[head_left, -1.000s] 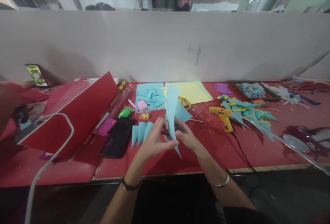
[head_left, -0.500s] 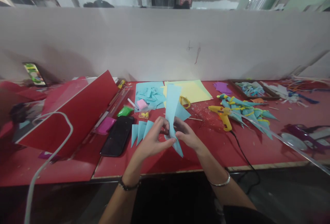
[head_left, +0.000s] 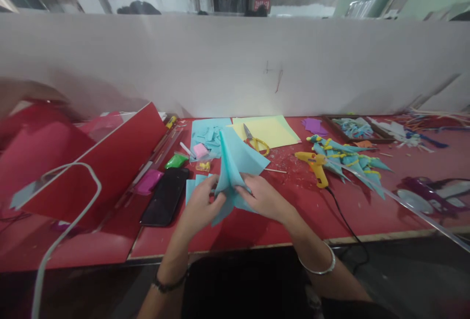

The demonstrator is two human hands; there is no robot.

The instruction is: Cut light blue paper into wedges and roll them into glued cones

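Observation:
A creased sheet of light blue paper (head_left: pixel 244 157) is held up over the red table, its two halves fanned apart. My left hand (head_left: pixel 205 201) pinches its left side between thumb and fingers. The right side is gripped by my right hand (head_left: pixel 262 195), thumb on the near face. Folded blue paper pieces (head_left: pixel 191 189) lie partly hidden behind my left hand. Beyond the sheet are yellow-handled scissors (head_left: pixel 260 146) on yellow paper (head_left: pixel 282 130). A yellow glue gun (head_left: pixel 314 163) rests to the right of my right hand, beside blue paper cones (head_left: pixel 352 160) with yellow trim.
A black phone (head_left: pixel 165 196) lies left of my hands, near green (head_left: pixel 176 160) and pink packets (head_left: pixel 148 182). A red board (head_left: pixel 106 172) leans at the left, with a white cable (head_left: pixel 88 196) before it. Blue scraps (head_left: pixel 209 135) lie behind; a tray (head_left: pixel 382 135) stands at the right.
The blue paper has been spread from a narrow upright fold into a wider fan, uncovering the scissors. My hands have shifted slightly left. At the far left, another person's arm and red material have moved.

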